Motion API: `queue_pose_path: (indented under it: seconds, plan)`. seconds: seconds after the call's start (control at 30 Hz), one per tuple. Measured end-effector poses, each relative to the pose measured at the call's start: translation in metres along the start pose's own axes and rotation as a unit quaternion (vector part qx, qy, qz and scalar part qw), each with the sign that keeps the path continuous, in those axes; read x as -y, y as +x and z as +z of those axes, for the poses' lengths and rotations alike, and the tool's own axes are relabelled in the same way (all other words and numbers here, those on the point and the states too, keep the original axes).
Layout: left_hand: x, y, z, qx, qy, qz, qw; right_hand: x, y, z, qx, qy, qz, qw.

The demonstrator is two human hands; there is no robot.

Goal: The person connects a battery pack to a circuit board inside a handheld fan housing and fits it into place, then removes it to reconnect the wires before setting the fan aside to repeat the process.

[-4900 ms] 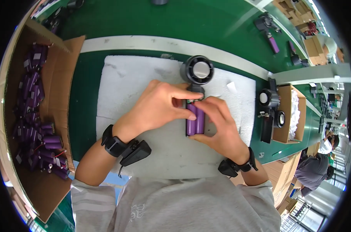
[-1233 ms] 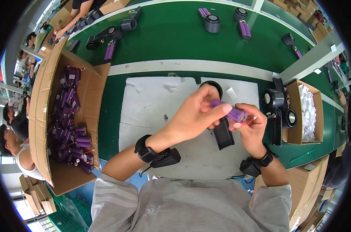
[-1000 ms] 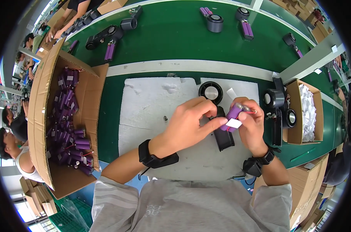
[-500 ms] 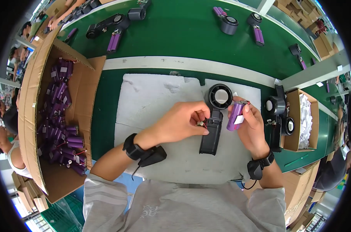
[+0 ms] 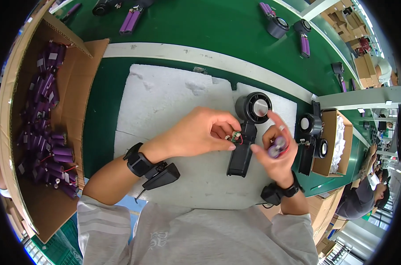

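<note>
A black handheld fan housing lies on the white foam sheet (image 5: 165,97); its round head (image 5: 259,107) points away from me and its open handle (image 5: 241,157) points toward me. My left hand (image 5: 211,132) pinches a small green circuit board (image 5: 234,136) with thin wires, just over the left side of the handle. To the right of the handle, my right hand (image 5: 280,154) holds a purple battery pack (image 5: 276,147), its end turned up toward my view. The right fingers are partly blurred, and a red wire shows beside the pack.
At the left stands a cardboard box (image 5: 92,66) of purple battery cells. Black fan parts (image 5: 311,126) and a small carton (image 5: 337,165) with white pieces stand at the right. Beyond a pale rail (image 5: 178,52), several fan assemblies (image 5: 278,26) lie on the green surface.
My right hand has tipped the battery pack from slanting to end-up and moved closer to the handle. The circuit board in my left hand shows more clearly. The whole view has shifted.
</note>
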State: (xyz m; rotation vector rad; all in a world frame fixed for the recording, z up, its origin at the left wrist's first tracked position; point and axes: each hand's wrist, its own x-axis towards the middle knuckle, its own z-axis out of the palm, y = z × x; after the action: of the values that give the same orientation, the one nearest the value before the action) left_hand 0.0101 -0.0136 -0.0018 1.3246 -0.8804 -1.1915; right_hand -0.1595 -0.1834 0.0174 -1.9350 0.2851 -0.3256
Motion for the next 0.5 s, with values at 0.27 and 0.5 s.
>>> queue_pose_path:
  seconds: [0.27,0.5]
  plan:
    - [0.000,-0.001,0.004,-0.005,0.061,0.018,0.998,0.001,0.005,0.025,-0.012,-0.189,-0.133,0.973]
    - [-0.001,0.000,0.001,-0.028,0.258,0.169,0.951,-0.004,0.007,0.025,0.003,-0.200,-0.170,0.965]
